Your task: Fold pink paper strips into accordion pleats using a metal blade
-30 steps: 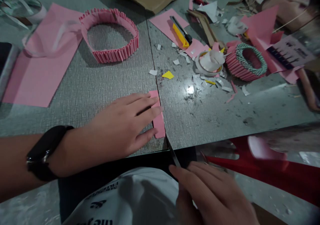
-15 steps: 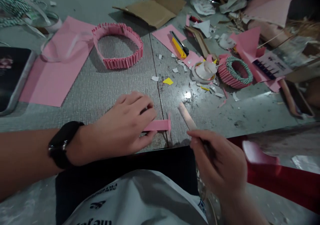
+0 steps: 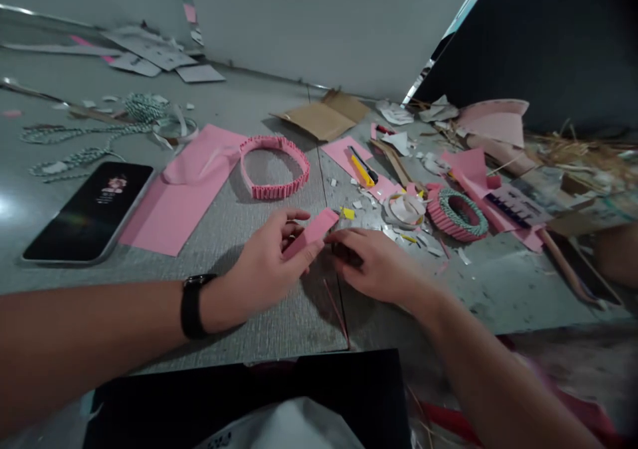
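Note:
My left hand (image 3: 272,260) is closed around a folded strip of pink paper (image 3: 314,232), thumb on its near side. The strip is raised off the table and points away to the right. At its far right end, my right hand (image 3: 371,260) has its fingers pinched together, close against the strip's edge. What those fingers hold is hidden; a small dark tip shows just beyond the strip's end. Below the hands, a thin pink paper sliver (image 3: 336,313) lies along the table seam. A pink pleated paper ring (image 3: 276,190) sits beyond my left hand.
At left, a phone (image 3: 90,213) lies beside a pink paper sheet (image 3: 164,220). To the right are a yellow cutter (image 3: 363,170), a tape roll (image 3: 405,208), a pink ring with green-white cord (image 3: 458,215) and paper scraps. Cardboard (image 3: 323,118) lies at the back.
My left hand has lifted the pink strip off the table. My right hand has moved up to the strip's end; the flat metal blade it held is now hidden. The view has tilted up.

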Available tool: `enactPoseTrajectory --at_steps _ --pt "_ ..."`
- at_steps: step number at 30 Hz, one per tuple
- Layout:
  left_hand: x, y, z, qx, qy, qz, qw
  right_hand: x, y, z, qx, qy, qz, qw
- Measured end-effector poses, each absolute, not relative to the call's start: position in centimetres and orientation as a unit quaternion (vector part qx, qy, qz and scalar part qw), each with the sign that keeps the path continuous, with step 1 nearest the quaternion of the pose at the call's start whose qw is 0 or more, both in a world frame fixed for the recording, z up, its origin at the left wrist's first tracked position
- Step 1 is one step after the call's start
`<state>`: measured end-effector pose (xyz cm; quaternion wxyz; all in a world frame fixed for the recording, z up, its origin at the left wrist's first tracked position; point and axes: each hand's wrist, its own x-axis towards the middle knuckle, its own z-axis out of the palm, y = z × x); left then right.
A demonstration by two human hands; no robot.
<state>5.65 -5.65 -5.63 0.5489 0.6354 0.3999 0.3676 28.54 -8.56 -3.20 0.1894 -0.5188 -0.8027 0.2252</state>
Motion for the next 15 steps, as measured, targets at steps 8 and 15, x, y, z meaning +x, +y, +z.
enactPoseTrajectory --at_steps 8,15 --pt "5.9 -5.5 -5.9 0.557 0.374 0.425 0.608 27.0 -2.3 0.1 -0.480 -0.717 0.389 0.322" --pt "6.0 -5.5 -6.1 0.546 0.358 0.433 0.621 24.0 -2.5 -3.1 -0.447 -0.570 0.527 0.443"
